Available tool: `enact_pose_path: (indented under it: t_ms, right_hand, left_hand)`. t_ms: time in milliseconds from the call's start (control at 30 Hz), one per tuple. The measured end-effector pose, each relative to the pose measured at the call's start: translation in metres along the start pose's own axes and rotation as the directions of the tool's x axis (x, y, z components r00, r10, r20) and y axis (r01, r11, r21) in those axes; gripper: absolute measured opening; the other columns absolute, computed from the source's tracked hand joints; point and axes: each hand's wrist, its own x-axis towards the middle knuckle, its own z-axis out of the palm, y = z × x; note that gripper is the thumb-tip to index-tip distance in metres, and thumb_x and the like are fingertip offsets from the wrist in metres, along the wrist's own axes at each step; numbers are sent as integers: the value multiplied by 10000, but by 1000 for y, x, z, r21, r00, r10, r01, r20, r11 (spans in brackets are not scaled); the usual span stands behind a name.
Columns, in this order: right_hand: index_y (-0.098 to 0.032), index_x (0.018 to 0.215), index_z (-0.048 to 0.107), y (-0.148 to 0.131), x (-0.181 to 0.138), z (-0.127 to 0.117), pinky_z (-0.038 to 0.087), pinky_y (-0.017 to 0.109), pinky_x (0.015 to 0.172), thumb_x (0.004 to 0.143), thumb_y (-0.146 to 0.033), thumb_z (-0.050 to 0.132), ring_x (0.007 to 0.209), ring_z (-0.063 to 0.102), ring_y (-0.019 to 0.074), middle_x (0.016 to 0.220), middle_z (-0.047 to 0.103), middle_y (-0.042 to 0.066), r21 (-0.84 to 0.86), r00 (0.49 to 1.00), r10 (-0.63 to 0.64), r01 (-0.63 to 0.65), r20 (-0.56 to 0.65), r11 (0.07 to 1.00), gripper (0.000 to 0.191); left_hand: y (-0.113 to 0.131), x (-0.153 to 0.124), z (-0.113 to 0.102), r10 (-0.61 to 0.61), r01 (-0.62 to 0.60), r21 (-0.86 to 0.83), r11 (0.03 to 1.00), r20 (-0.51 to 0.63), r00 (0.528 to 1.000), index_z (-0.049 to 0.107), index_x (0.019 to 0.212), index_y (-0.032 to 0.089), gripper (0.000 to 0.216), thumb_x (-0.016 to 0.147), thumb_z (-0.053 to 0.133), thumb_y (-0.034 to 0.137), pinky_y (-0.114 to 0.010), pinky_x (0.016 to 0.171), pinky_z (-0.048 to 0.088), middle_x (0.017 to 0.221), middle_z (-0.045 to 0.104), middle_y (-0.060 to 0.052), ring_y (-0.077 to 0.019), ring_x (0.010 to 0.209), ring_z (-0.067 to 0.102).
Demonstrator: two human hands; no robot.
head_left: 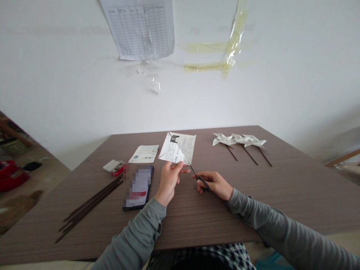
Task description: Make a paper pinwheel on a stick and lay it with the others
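Note:
My left hand (169, 179) pinches the lower corner of a printed square of paper (178, 148) and holds it up above the brown table (281, 187). Just to its right, my right hand (214, 183) grips a pair of dark-handled scissors (197, 174). The blades point up and left into the paper's lower edge. Both sleeves are grey.
Three white paper pinwheels on dark sticks (239, 141) lie at the back right. A phone (138, 186), a bundle of dark sticks (90, 204), a small box of pins (114, 167) and another sheet (144, 153) sit left. A wall lies behind.

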Motion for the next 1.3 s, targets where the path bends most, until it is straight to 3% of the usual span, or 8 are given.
enact_pose_path:
  t_ms: [633, 1300]
  right_hand:
    - [-175, 1299, 924, -1, -1, 1, 716, 458, 862, 923, -941, 1039, 794, 800, 263, 866, 864, 66, 8, 1000, -9, 9, -2, 1000, 861]
    - [-168, 1303, 926, -1, -1, 0, 703, 450, 882, 907, -940, 1057, 783, 790, 247, 859, 873, 54, 27, 1000, -1, 1, -7, 1000, 877]
  left_hand:
    - [-2, 1, -1, 1, -1, -23, 1000, -1, 1000, 716, 955, 224, 308, 974, 1020, 268, -167, 430, 358, 1036, 969, -114, -265, 810, 981]
    - [-3, 2, -2, 24, -24, -37, 999, 8, 1000, 745, 1040, 213, 335, 953, 1048, 326, -162, 429, 343, 1028, 959, -102, -257, 792, 971]
